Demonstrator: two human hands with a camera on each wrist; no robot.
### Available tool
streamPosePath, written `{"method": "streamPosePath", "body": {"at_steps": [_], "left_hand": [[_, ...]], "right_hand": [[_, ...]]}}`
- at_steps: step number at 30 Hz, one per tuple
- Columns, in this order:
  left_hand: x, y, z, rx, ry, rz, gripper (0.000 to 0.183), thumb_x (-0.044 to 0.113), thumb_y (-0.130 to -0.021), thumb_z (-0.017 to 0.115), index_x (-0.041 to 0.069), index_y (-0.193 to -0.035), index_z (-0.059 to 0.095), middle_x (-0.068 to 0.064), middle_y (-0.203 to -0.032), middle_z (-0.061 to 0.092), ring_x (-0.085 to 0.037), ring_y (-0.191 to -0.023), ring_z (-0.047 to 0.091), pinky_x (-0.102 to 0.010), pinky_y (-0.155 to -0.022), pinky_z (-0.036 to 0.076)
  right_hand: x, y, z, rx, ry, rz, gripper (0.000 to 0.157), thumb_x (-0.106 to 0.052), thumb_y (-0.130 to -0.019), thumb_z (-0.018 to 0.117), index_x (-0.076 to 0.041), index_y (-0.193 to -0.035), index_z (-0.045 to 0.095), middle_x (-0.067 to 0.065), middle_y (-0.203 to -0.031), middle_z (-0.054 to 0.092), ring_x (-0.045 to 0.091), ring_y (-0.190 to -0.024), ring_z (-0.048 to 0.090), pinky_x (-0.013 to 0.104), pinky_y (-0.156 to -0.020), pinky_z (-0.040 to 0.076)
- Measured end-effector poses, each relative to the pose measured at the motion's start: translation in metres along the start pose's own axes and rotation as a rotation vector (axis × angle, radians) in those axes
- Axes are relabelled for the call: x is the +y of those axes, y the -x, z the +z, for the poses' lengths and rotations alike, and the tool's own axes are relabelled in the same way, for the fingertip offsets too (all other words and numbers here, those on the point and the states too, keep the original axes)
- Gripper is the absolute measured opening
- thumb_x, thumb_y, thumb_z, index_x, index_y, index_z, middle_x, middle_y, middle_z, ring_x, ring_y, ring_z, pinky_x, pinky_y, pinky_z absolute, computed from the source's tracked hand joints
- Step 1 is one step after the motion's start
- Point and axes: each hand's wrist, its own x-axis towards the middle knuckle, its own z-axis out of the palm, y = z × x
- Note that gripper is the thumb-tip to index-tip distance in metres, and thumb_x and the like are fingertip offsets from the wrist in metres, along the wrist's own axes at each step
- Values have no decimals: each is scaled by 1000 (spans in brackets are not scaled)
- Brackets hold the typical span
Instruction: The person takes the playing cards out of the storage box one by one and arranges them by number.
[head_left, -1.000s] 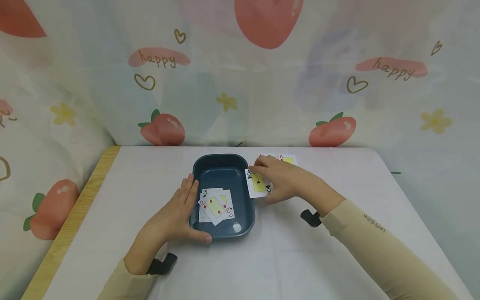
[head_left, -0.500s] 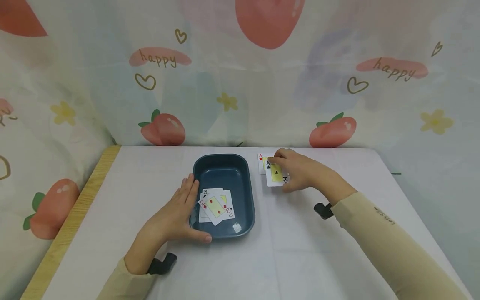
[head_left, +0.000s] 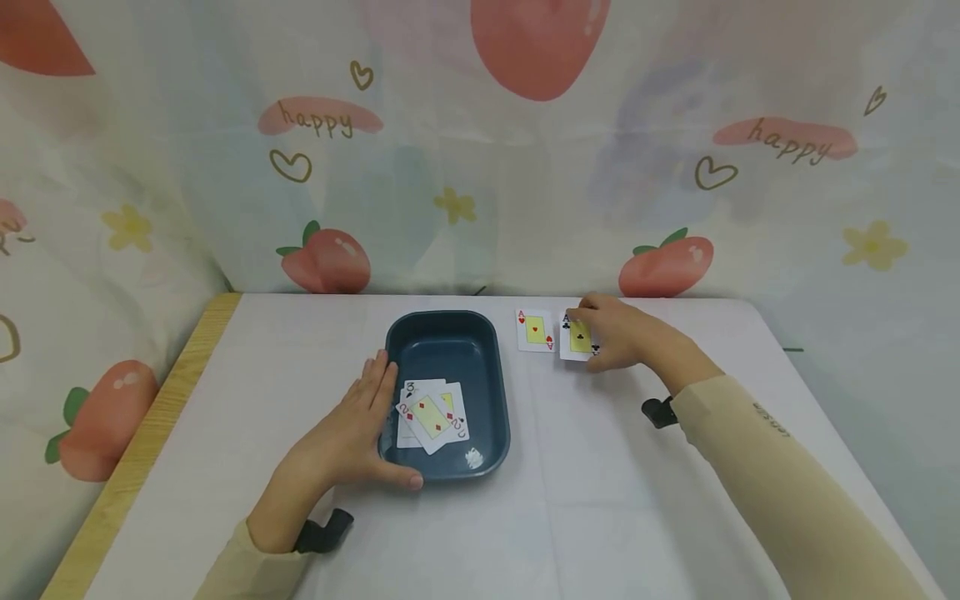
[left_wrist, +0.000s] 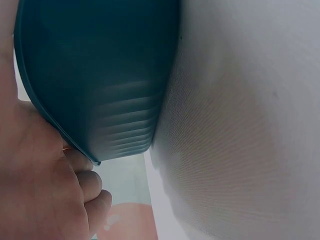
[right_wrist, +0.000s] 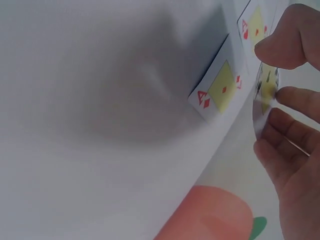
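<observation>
My right hand (head_left: 630, 333) pinches an ace of clubs (head_left: 580, 337) by its edges at the back right. The right wrist view has this card held above the table, bowed between thumb and fingers. Below it lies an ace of diamonds (right_wrist: 223, 86), covered in the head view. Just left is an ace of hearts (head_left: 535, 331), face up. My left hand (head_left: 348, 429) rests against the left side of a dark blue tray (head_left: 450, 346), fingers extended along the rim, thumb at its near edge. Inside, a two of diamonds (head_left: 429, 417) overlaps other cards, including a three (head_left: 409, 388).
A white cloth (head_left: 600, 517) covers the table, with a bare wooden strip (head_left: 142, 442) along the left edge. Behind the table hangs a curtain (head_left: 540, 208) printed with peaches. Black straps sit at both wrists.
My right hand has carried the ace of clubs from beside the tray's right rim to the right and back, over the ace of diamonds; the ace of hearts is uncovered. My left hand stays put.
</observation>
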Motion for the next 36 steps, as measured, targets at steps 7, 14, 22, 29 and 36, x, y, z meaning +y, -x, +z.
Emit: {"method": "streamPosePath", "body": {"at_steps": [7,14,22,29,36], "left_hand": [[-1,1,1,11,-6,4,153,78,-52,82,3,-160,4,-13,-168,-8,-32,-155,-3,-52,-123,14],[0,0,1,15,1,4,152,77,-52,83,2,-159,6,-14,-168,-7,-34,-155,-1,-52,-123,15],[1,-1,1,11,-14,-7,152,78,-51,82,2,-160,6,-13,-168,-7,-34,-155,-1,-52,-123,16],[0,-1,1,17,-10,-1,152,78,-51,82,2,-160,7,-14,-168,-7,-34,-155,0,-52,-122,16],[-1,-2,1,13,-15,-8,153,80,-50,81,3,-160,6,-13,-168,-7,-34,-155,-1,-52,-123,16]], "right_hand": [[23,4,0,-25,-22,63,77,-27,-74,80,-8,-144,53,16,-136,47,30,-116,48,51,-96,50],[49,10,4,-50,-30,139,78,-28,-74,82,-9,-144,53,17,-137,46,32,-119,45,54,-98,49],[66,11,6,-55,-31,147,77,-25,-73,82,-7,-143,54,17,-136,46,32,-118,45,55,-99,47],[74,10,12,-111,-22,153,78,-24,-74,80,-7,-144,52,18,-137,45,34,-118,44,57,-99,46],[78,7,21,-129,-31,153,78,-20,-73,81,-11,-145,50,15,-136,46,32,-117,46,57,-99,46]]}}
